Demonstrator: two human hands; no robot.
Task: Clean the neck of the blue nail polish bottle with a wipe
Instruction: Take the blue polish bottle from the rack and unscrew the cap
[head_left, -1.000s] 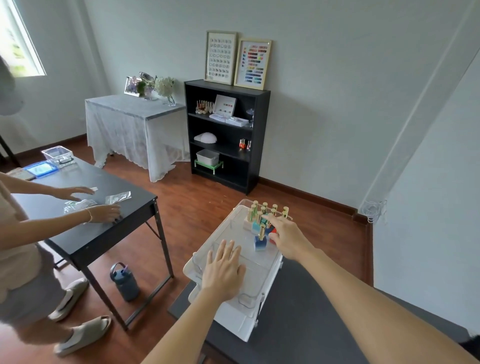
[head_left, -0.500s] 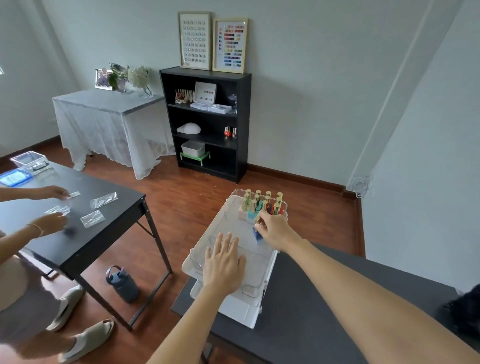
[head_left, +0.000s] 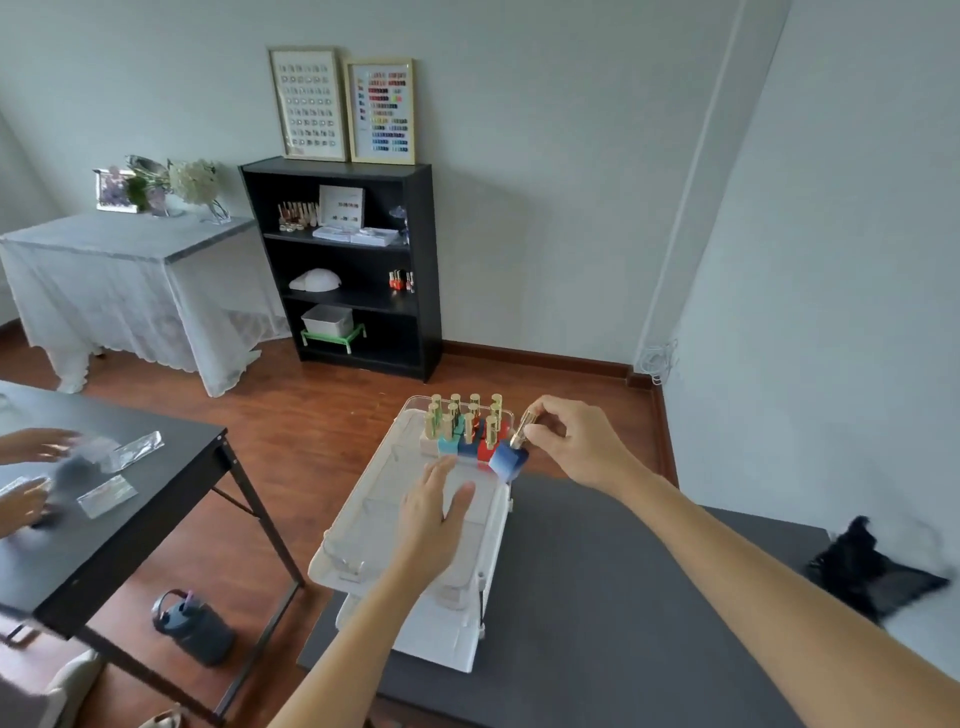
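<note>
The blue nail polish bottle hangs tilted just above the right rim of a clear plastic organiser tray. My right hand pinches its gold cap. Several other gold-capped bottles in teal, red, blue and white stand at the tray's far end. My left hand lies flat, fingers spread, on the clear tray. No wipe is visible near my hands.
The tray sits on a white cart beside a dark grey table. A black object lies at the right. Another person's hands move over packets on a black table. A dark water jug stands on the floor.
My right hand has lifted the blue bottle out of the group and carried it right, off the tray's edge. The left hand stays flat on the tray. The view has shifted.
</note>
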